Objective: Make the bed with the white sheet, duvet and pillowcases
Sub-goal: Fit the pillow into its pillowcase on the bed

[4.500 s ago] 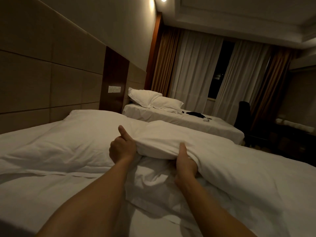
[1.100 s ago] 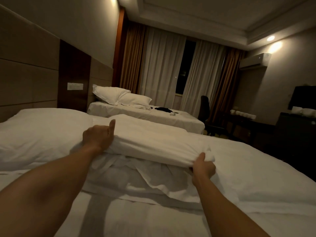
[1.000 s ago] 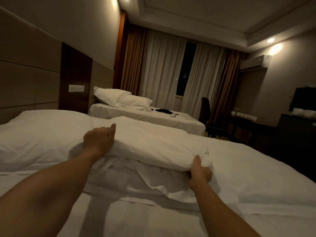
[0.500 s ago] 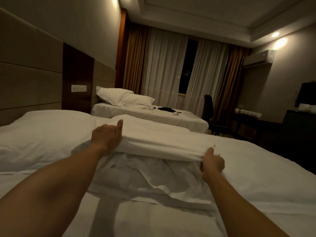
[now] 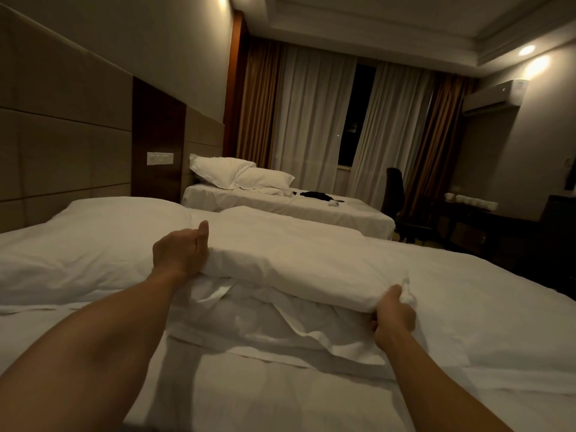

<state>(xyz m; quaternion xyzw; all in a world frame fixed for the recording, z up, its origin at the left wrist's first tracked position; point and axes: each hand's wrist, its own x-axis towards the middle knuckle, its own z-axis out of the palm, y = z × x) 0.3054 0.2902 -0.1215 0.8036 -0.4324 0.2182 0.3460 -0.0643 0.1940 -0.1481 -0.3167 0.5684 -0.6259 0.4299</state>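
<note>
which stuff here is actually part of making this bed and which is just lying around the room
Part of the job:
- pillow, gripped by left hand and right hand
- second pillow
- loose white pillowcase under the gripped pillow

Just lying about:
- far bed with its dark item
- chair
- cups

matt white cloth duvet [image 5: 305,260], softly creased

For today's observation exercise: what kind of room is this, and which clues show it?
Most likely a twin hotel room: a second bed alongside, a padded headboard wall with a switch panel, and a desk with cups.
</note>
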